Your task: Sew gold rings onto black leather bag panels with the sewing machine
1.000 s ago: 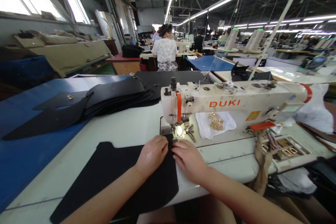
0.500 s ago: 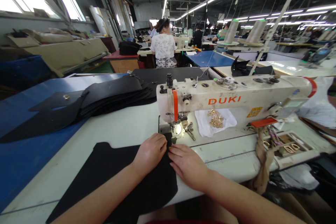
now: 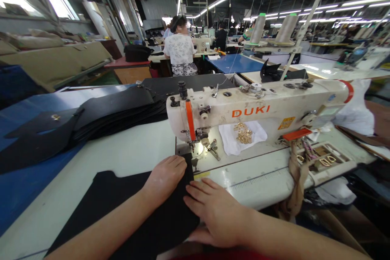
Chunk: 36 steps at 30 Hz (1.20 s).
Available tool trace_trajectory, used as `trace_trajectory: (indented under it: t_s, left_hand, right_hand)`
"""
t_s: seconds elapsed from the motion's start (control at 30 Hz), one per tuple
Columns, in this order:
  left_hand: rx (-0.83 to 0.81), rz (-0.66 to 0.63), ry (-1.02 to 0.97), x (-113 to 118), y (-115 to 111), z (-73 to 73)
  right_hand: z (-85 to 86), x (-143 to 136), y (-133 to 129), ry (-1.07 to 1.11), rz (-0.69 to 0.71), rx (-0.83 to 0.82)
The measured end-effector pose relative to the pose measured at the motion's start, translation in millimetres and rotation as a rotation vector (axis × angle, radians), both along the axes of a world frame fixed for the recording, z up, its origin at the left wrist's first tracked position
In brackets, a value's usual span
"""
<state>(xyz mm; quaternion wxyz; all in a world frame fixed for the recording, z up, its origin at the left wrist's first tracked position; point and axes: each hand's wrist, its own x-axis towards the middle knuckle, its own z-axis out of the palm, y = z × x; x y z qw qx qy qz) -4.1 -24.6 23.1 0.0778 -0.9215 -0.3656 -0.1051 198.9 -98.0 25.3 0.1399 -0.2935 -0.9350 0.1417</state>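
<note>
A black flat cut panel [image 3: 128, 207] lies on the sewing machine table, its far end just in front of the needle area of the sewing machine [image 3: 250, 109]. My left hand [image 3: 166, 176] rests on the panel near that end, fingers bent and held together on the material. On the panel's right edge, my right hand [image 3: 217, 209] lies with its fingers stretched out and slightly apart. Its thumb is lower, close to the table's front edge. I cannot tell whether the panel's end lies under the presser foot.
A stack of black panels [image 3: 118, 109] sits at the left rear. Gold metal fittings [image 3: 243, 133] lie on a white cloth [image 3: 227, 138] under the machine arm. To the right are a parts tray [image 3: 330, 162] and tan straps [image 3: 295, 187]. A person [image 3: 181, 50] works further back.
My right hand has drawn back towards me along the panel's edge. The left hand keeps its place on the panel. The whole view has shifted slightly.
</note>
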Motion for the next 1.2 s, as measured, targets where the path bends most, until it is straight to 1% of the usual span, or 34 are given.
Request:
trace_trajectory:
  t_s: [0.1, 0.23, 0.43, 0.67, 0.87, 1.0, 1.2]
  left_hand:
    - [0.036, -0.027, -0.01, 0, 2, -0.8]
    - [0.045, -0.072, -0.081, -2, 3, -3.1]
    - [0.048, -0.079, -0.09, -3, 2, -4.0]
    - [0.062, -0.098, -0.083, -3, 3, -5.4]
    - [0.111, -0.137, -0.113, -1, 6, -9.9]
    - [0.099, -0.136, -0.124, 0, 7, -10.1]
    - [0.159, -0.164, -0.141, 0, 7, -10.0]
  right_hand:
    - [0.0, 3, -2, -0.023, 0.029, 0.043]
    - [-4.0, 1, 3, -0.015, 0.035, 0.084]
    - [-14.7, -7, 7, -0.011, -0.07, 0.203]
    - [-16.6, -6, 11, -0.015, -0.021, 0.187]
    - [-20.4, -6, 10, 0.003, -0.043, 0.201]
    - [-21.9, -6, 8, 0.005, -0.051, 0.231]
    - [-23.8, -7, 8, 0.036, -0.07, 0.211]
